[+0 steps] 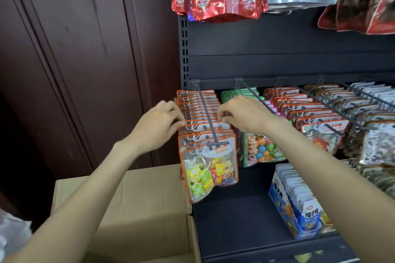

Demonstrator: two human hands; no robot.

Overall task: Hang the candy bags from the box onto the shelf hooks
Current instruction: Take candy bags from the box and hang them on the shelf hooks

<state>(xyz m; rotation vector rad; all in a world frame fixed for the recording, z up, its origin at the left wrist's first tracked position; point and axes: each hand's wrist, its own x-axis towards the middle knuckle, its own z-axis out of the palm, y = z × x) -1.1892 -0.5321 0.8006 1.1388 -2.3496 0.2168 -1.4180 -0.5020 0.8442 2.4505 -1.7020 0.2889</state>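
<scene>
Both hands at the leftmost hook (208, 117) of the shelf (245, 215). Left hand (159, 123) pinches the left top edge of an orange-edged candy bag (205, 127) midway along the hook; right hand (243, 114) pinches its right top edge. Bag sits in the row, more bags before and behind. Open cardboard box (136, 209) lies below, against the shelf's left edge.

Both bare forearms reach forward, converging. Left hand (159, 123) and right hand (241, 114), held level and near together, have fingers curled in a pinch.
</scene>
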